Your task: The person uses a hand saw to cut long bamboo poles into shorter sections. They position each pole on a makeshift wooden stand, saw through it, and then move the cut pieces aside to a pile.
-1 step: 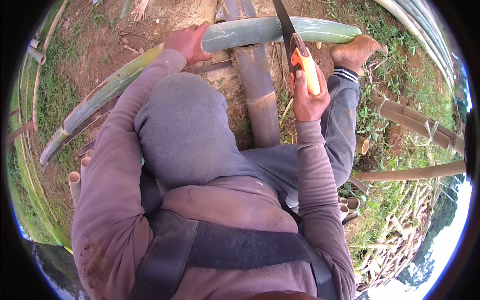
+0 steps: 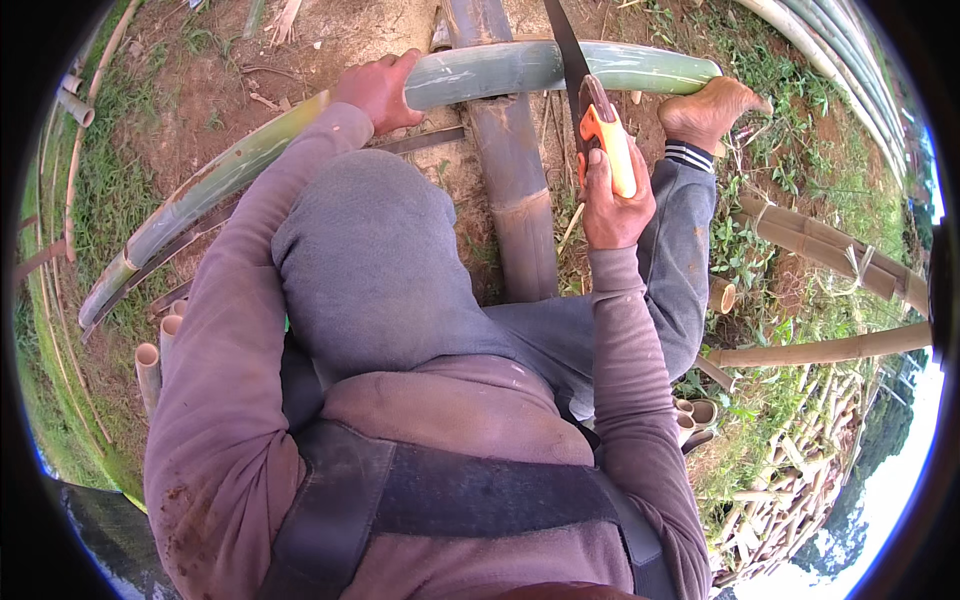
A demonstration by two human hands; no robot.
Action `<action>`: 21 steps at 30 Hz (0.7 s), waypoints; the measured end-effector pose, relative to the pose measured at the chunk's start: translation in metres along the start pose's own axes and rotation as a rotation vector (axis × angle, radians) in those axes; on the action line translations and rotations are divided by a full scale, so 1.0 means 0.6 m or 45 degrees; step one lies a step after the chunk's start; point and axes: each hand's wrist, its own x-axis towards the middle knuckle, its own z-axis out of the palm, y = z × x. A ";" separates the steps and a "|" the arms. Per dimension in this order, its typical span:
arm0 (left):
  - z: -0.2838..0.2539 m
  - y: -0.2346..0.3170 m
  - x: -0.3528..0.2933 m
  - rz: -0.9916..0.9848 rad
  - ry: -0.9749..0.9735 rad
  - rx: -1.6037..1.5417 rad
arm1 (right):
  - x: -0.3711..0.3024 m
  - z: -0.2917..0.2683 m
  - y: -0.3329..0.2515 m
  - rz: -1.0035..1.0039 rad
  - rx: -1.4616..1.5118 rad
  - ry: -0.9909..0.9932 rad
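A long green bamboo pole lies crosswise in front of me, bending in the fisheye view from the lower left to the far right. It rests over a dark brown bamboo log that runs away from me. My left hand grips the green pole left of the log. In my right hand is a hand saw with an orange handle, my fingers closed round it. Its dark blade stands across the pole just right of the log; whether its teeth are in the bamboo, I cannot tell. My bare foot touches the pole's right end.
Short cut bamboo tubes stand by my left side, with more tubes by my right hip. Tied brown poles lie at the right. A heap of bamboo pieces spreads behind them. Long pale poles run along the far right.
Very little differs. The pole, saw and both hands appear slightly lower in the picture; both grips are the same.
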 end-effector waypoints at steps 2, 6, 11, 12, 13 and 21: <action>0.007 0.000 -0.006 0.009 -0.043 -0.010 | -0.013 0.001 0.002 0.104 0.075 -0.004; 0.011 0.005 0.009 0.042 -0.017 -0.046 | 0.004 -0.018 -0.010 0.305 0.167 -0.059; 0.025 -0.002 -0.003 0.017 0.084 0.007 | 0.095 -0.043 -0.098 0.595 0.108 -0.270; 0.025 0.000 -0.006 0.008 0.075 0.017 | 0.097 -0.047 -0.105 0.605 0.063 -0.290; 0.024 0.004 -0.004 0.015 0.071 0.016 | 0.057 -0.049 -0.095 0.472 -0.030 -0.229; 0.042 0.000 -0.003 0.016 0.090 0.025 | -0.149 -0.213 -0.164 0.399 -0.109 -0.083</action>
